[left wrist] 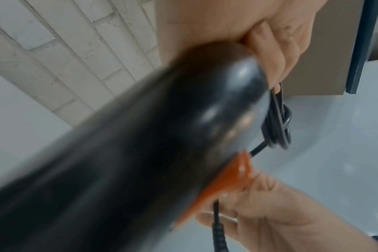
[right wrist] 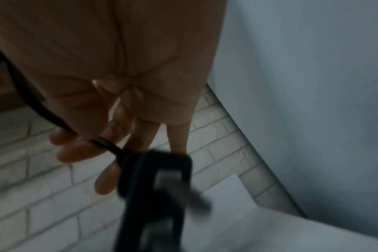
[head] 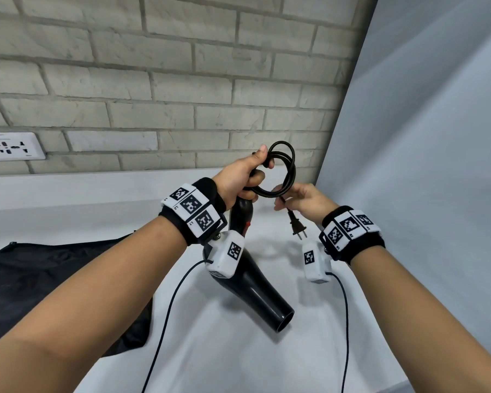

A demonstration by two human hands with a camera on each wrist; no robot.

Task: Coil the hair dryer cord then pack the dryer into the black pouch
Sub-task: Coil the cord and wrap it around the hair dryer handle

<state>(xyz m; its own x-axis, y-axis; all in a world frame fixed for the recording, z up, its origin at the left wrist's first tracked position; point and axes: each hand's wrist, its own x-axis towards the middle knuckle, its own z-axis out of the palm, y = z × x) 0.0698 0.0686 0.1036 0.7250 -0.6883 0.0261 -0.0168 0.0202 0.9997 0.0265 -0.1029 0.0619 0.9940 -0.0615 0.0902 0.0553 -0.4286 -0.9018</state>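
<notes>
L hand [head: 240, 177] grips glossy black plastic hair dryer [head: 255, 285] handle + coiled black rubber cord [head: 281, 171] | R hand [head: 304, 199] pinches cord nr plug [head: 297, 226] | cord springy, dryer slick: hold by handle

White table [head: 68, 199] against brick wall; black pouch [head: 40, 279] lies on left part, apparently flat.

My left hand [head: 240, 177] is raised ahead of me, fingers curled tight round the hair dryer handle [head: 245, 211], with my thumb up and pinching the cord coil [head: 281, 168] against my forefinger. My right hand [head: 304, 199] sits just beside it, a little lower, thumb and fingertips pinching the cord just above the plug [head: 298, 228], which hangs below them. Both forearms reach forward, each wrist banded.
</notes>
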